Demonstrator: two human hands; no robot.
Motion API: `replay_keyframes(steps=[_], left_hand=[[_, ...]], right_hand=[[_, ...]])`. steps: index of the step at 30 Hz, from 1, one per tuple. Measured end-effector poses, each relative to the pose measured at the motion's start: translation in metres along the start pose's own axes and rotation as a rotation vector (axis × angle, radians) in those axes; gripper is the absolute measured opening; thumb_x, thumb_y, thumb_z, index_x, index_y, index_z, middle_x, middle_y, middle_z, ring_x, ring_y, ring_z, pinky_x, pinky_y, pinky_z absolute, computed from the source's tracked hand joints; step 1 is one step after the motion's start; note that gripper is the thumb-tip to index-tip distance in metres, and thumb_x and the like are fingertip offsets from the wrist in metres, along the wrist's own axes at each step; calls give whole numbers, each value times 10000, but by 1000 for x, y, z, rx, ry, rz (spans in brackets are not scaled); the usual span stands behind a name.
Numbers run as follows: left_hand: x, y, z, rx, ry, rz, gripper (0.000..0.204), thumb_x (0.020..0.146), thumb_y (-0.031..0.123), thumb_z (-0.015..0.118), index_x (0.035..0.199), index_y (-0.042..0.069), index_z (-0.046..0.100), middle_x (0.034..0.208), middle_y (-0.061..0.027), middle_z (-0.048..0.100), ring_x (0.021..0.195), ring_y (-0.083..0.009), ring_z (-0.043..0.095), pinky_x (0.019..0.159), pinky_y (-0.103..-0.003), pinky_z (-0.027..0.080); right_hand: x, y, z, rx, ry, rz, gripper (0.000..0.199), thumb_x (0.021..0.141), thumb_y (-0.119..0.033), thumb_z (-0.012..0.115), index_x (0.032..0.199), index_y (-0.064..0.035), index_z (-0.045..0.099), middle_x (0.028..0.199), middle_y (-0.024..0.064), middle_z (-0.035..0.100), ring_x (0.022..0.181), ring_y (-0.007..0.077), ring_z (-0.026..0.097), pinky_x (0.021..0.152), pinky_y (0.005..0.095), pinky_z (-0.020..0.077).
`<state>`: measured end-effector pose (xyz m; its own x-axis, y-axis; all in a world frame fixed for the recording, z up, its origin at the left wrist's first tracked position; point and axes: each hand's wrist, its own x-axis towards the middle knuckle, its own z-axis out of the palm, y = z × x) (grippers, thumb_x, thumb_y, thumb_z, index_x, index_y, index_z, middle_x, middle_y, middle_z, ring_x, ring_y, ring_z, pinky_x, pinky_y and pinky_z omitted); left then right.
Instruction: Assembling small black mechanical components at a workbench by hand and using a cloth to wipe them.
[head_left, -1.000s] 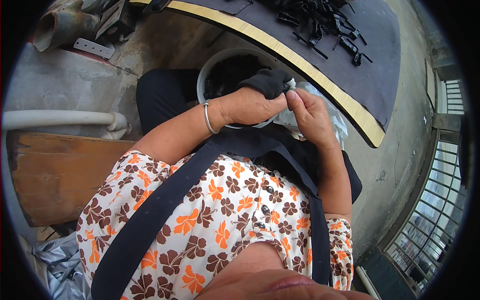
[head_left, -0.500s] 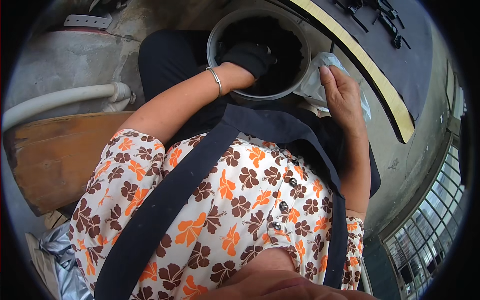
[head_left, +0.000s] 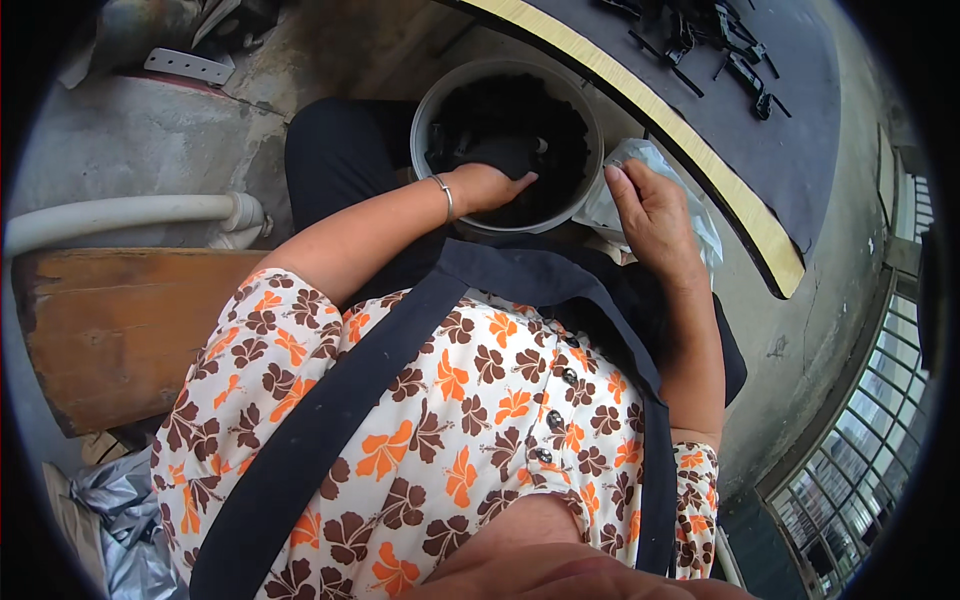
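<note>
Head view, looking straight down: the left hand [head_left: 490,187] is down inside the grey bucket [head_left: 585,120], fingers spread flat and pointing right over the black parts [head_left: 510,115] that fill it. Palm is on the pile; whether that grip has closed on a piece, I cannot tell, the fingers blend into the dark heap. A bangle [head_left: 443,196] sits on that wrist, right at the bucket's near rim.

The right hand [head_left: 650,215] is just outside the bucket on its right side, fingers loosely curled over a clear plastic bag [head_left: 695,215], resting on it rather than pinching it. The bag lies between the bucket and the near edge of the bench [head_left: 800,150].

The bucket stands on the person's lap, tucked under that yellow-trimmed bench edge. More black clips [head_left: 720,50] lie scattered on the bench's dark top, well apart from both hands. A white pipe [head_left: 130,215] runs along the left, above a wooden seat [head_left: 110,330].
</note>
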<state>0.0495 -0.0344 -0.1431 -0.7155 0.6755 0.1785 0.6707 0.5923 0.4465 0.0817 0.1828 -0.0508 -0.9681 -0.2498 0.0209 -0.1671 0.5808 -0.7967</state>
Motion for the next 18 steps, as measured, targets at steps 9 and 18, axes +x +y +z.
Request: replay_keyframes(steps=[9,18], left_hand=[[27,58,-79,-593,365,-115,341,853,185,532,1127,-18,539,927,-187,621,838,-310,592,777,-370,460],[36,58,-107,-511,331,13,294,824,79,516,1099,-22,533,925,-161,612,844,-271,584,783,-337,466]], right_hand=[[10,-37,11,65,117,-417,188,774,-101,693,847,-14,544,697,76,536,526,123,462,500,238,386],[35,-43,-7,636,27,-87,198,909,-212,575,777,-69,544,654,-88,425,561,10,338,491,177,279]])
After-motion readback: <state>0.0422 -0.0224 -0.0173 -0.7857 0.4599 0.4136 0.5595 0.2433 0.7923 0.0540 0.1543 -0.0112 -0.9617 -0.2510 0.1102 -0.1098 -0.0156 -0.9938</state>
